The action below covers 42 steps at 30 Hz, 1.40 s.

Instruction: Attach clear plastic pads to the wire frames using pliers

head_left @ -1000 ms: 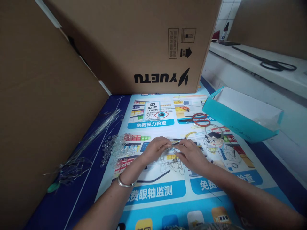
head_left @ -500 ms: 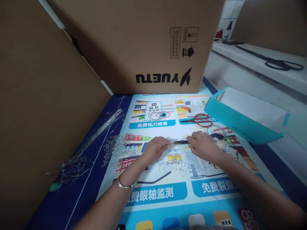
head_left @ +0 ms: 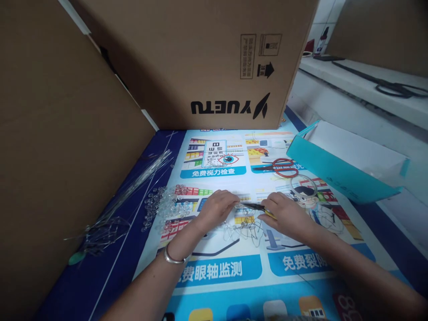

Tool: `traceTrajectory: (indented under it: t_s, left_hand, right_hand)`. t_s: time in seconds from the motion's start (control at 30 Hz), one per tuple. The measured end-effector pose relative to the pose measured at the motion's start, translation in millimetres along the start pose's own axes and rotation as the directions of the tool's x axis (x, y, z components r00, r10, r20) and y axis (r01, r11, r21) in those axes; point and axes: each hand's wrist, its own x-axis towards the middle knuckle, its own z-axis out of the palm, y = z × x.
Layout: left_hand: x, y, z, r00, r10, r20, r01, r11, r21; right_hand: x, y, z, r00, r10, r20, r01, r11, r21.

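Note:
My left hand (head_left: 217, 208) is closed in a pinch on a small wire piece at the middle of the printed mat (head_left: 234, 267). My right hand (head_left: 283, 213) grips small pliers (head_left: 254, 206) with yellow handles, their dark tip pointing left at the pinched wire. A small heap of bent wire pieces (head_left: 244, 229) lies just below both hands. Left of my left hand is a pile of clear beads (head_left: 167, 206). A metal bangle (head_left: 174, 257) circles my left wrist.
Large cardboard boxes stand behind (head_left: 200, 58) and at the left (head_left: 50, 133). A bundle of long wires (head_left: 130, 191) lies by the left box. Red scissors (head_left: 279, 167) and a clear ring (head_left: 302, 185) lie at the right, beside a teal box (head_left: 337, 171). Black scissors (head_left: 397, 89) lie on a ledge.
My right hand drew out to the right and took hold of the pliers, then came back left so their tip meets the wire in my left hand. The left hand stayed put.

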Motion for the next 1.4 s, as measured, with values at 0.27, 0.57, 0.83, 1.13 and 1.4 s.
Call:
traceTrajectory:
  t_s: [0.27,0.57,0.83,1.13,1.4]
  left_hand:
    - [0.3,2.0,-1.0,1.000,0.007,0.001,-0.007,1.000,-0.010]
    - [0.7,4.3,-1.4,1.000,-0.021,0.011,0.021,0.999,-0.040]
    - [0.2,4.0,-1.0,0.998,-0.048,0.029,0.050,0.996,-0.073]
    - [-0.4,2.9,-0.3,0.997,-0.065,0.041,0.070,0.989,-0.129]
    - [-1.1,2.2,0.6,0.997,-0.064,0.045,0.071,0.983,-0.171]
  right_hand:
    - [3.1,-2.8,4.5,1.000,0.003,0.011,-0.003,1.000,0.018]
    - [3.5,-3.6,8.8,1.000,-0.005,-0.004,0.005,1.000,0.006]
    - [4.1,-2.2,13.3,1.000,-0.028,-0.009,0.028,0.999,0.027]
    - [5.4,4.4,15.6,0.996,-0.084,0.004,0.084,0.996,0.030]
    - [5.6,5.5,17.7,0.994,-0.108,0.005,0.107,0.994,0.023]
